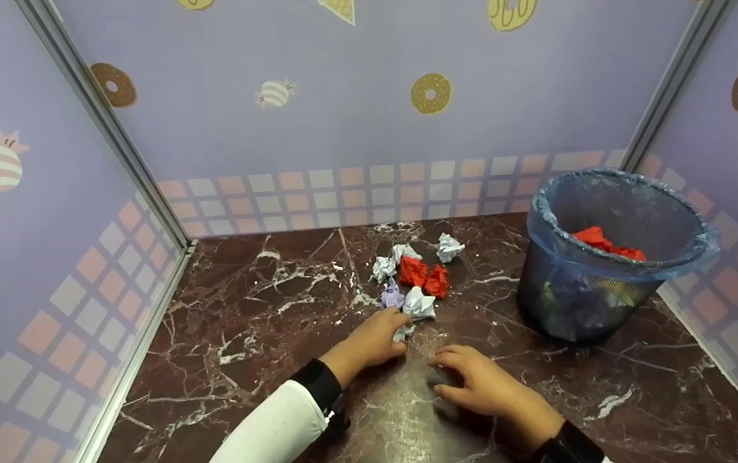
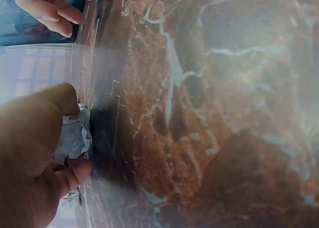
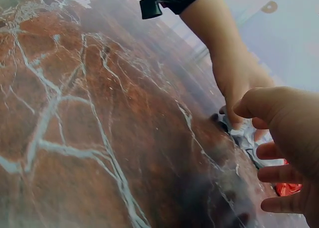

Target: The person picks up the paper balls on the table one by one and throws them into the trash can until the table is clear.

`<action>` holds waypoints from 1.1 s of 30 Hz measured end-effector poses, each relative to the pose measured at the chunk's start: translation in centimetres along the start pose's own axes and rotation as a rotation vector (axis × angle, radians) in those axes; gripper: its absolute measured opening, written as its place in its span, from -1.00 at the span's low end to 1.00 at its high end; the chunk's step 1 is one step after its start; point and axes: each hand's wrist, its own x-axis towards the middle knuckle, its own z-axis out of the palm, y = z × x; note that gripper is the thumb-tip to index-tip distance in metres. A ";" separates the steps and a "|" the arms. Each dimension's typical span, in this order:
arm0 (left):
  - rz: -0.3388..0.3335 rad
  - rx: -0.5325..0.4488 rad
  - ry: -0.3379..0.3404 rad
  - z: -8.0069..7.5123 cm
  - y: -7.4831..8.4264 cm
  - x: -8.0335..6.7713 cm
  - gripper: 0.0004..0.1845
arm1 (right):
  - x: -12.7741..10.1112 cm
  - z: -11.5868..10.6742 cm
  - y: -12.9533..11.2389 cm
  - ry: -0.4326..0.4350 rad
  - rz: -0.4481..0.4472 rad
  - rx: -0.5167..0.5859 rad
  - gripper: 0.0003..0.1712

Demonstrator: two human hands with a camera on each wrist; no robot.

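A crumpled white paper ball [image 2: 75, 138] sits between the thumb and fingers of my left hand [image 1: 369, 341], low at the tabletop. Just past those fingers lies a heap of crumpled paper: a white ball [image 1: 419, 303], a purple ball [image 1: 392, 294], two red balls [image 1: 414, 271] and paler balls [image 1: 383, 269] behind. One more white ball [image 1: 450, 248] lies apart toward the back wall. My right hand [image 1: 475, 381] hovers to the right of the left one, fingers loosely bent and holding nothing.
A black mesh bin [image 1: 574, 308] with a blue plastic liner [image 1: 545, 238] stands at the right, red paper [image 1: 607, 244] showing inside. Purple patterned walls [image 1: 343, 128] enclose the dark red marbled table [image 1: 246, 386] at the back and both sides.
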 end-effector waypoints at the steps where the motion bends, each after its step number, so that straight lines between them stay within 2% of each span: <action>1: -0.002 -0.001 0.003 0.1 -0.1 0.0 -0.58 | 0.0 -0.2 0.1 0.001 0.003 0.001 -0.51; 7: 0.016 -0.023 0.010 0.0 0.1 0.3 -0.61 | 0.1 -1.8 0.4 0.012 0.014 -0.028 -0.51; 12: 0.029 -0.083 0.059 -1.3 1.0 1.7 -0.61 | -0.2 -4.3 0.9 0.032 0.017 -0.072 -0.51; 20: -0.006 -0.194 0.091 -6.2 4.0 5.8 -0.57 | -2.0 -9.4 1.7 0.033 0.063 -0.139 -0.51; 27: 0.030 -0.223 0.147 -11.2 7.3 9.9 -0.57 | -4.4 -12.6 2.7 0.113 0.117 -0.153 -0.52; 33: 0.075 -0.197 0.160 -14.6 11.0 13.1 -0.53 | -6.1 -14.2 3.3 0.101 0.172 -0.172 -0.54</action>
